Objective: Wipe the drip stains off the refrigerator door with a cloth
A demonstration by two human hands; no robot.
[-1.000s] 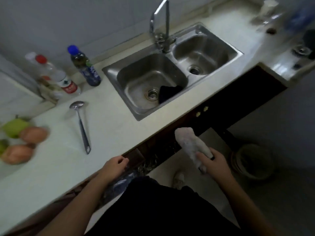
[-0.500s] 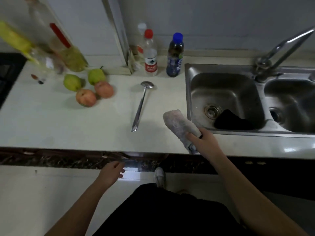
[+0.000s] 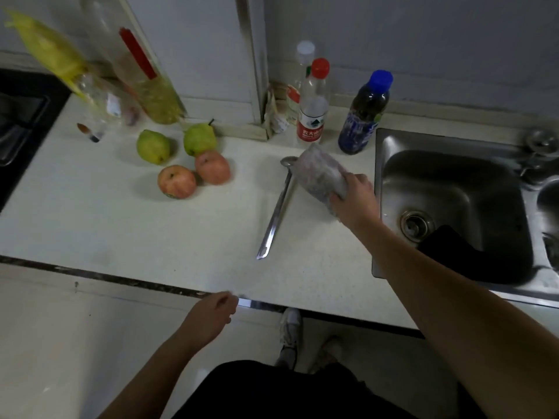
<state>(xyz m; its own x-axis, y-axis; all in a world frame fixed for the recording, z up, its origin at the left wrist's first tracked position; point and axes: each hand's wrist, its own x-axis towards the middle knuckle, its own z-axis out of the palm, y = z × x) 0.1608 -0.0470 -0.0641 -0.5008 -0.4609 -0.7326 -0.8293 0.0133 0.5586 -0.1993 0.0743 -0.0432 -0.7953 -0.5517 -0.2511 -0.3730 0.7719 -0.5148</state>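
The right hand [image 3: 354,201] grips the rolled cloth [image 3: 320,173] over the white counter [image 3: 121,225], with the steel sink [image 3: 453,176] just right of it and a red-label water bottle [image 3: 313,116] behind it, while the left hand [image 3: 211,316] hangs loose and empty.

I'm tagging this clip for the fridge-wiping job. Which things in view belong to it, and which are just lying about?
Job: cloth, gripped in the right hand.
Lying about: ladle, two pears, two apples, red-capped water bottle, blue-capped dark bottle, dark rag in the sink; left hand holds nothing.
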